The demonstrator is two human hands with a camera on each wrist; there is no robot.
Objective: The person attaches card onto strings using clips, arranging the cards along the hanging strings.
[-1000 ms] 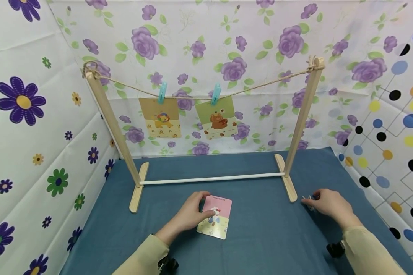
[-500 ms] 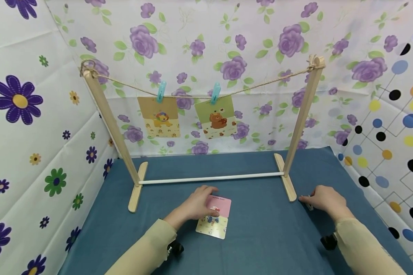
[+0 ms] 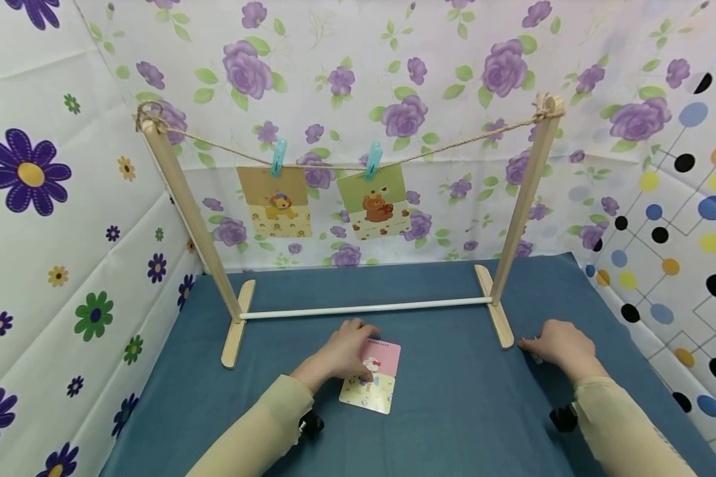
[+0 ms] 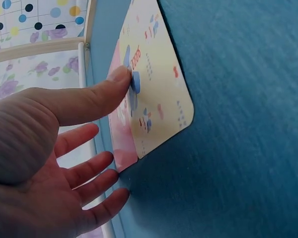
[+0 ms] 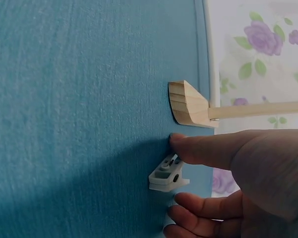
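Observation:
A pink and yellow card point(image 3: 384, 391) with a cartoon figure lies on the blue cloth, front and centre. Over its left side is my left hand point(image 3: 340, 354), the thumb reaching across the printed face and the other fingers spread near its far edge. In the left wrist view the thumb tip overlaps the middle of the card point(image 4: 161, 94). At the right, my right hand point(image 3: 567, 348) pinches a small white clothespin point(image 5: 164, 173) close to the cloth; the index finger is hidden behind the thumb.
A wooden stand with a left post point(image 3: 193, 218), right post point(image 3: 525, 212) and white crossbar point(image 3: 364, 309) stands behind the hands. On its rope point(image 3: 459, 147), blue clothespins hold a lion card point(image 3: 277, 199) and a bear card point(image 3: 374, 202). Patterned cloth hangs around.
My left hand has shifted slightly right and away from me over the card, which stays put. My right hand has moved a little left and its fingers have closed on the clothespin.

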